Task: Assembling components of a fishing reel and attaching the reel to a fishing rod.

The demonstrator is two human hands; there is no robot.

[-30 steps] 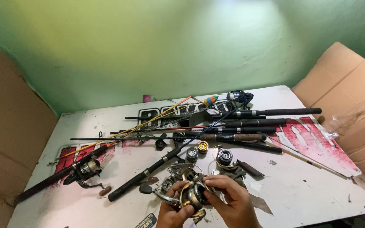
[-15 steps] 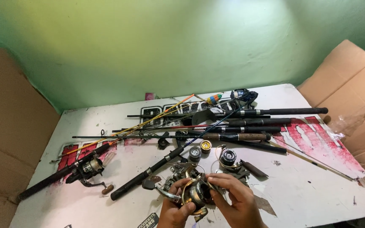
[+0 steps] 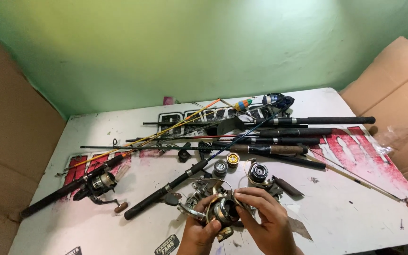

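Both my hands hold one spinning reel (image 3: 222, 210) low over the near edge of the white table (image 3: 355, 208). My left hand (image 3: 199, 232) grips its body from below. My right hand (image 3: 263, 219) closes around its spool side, fingers over the front. Right behind the hands lie another reel (image 3: 259, 174) and two loose spools, one grey (image 3: 220, 167) and one gold (image 3: 233, 159). A black rod handle (image 3: 166, 189) runs diagonally to the left of the held reel.
Several fishing rods (image 3: 279, 137) lie side by side across the middle of the table. A rod with a mounted reel (image 3: 97, 183) lies at the left. A coloured float (image 3: 242, 104) sits near the back. Cardboard sheets (image 3: 397, 85) lean at both sides against the green wall.
The view has shifted slightly. My hands stay on the reel, with the right fingers turning a little over its spool side.
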